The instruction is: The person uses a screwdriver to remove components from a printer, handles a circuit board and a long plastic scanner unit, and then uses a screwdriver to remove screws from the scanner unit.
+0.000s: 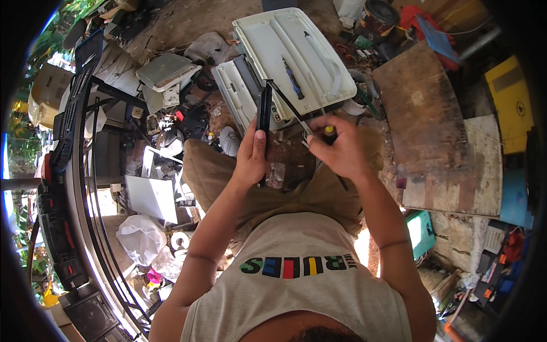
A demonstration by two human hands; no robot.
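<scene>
My left hand (252, 157) is closed around a long, narrow black plastic part (264, 108), held upright in front of my lap. My right hand (342, 149) pinches a thin dark strip (289, 104) with a light end; its far end reaches the top of the black part. Also in the right hand is a screwdriver (330, 131) with a yellow-ended handle, its thin shaft pointing away from me. Just beyond both hands lies a large off-white plastic casing (268, 34). A blue and black pen-shaped screwdriver (292, 78) rests on it.
Brown wooden boards (424, 108) lie to the right, near a yellow panel (509, 105). Electronic scrap and a clear-lidded box (167, 72) crowd the left. A black metal frame (88, 171) runs along the left side, with a white plastic bag (139, 239) close by.
</scene>
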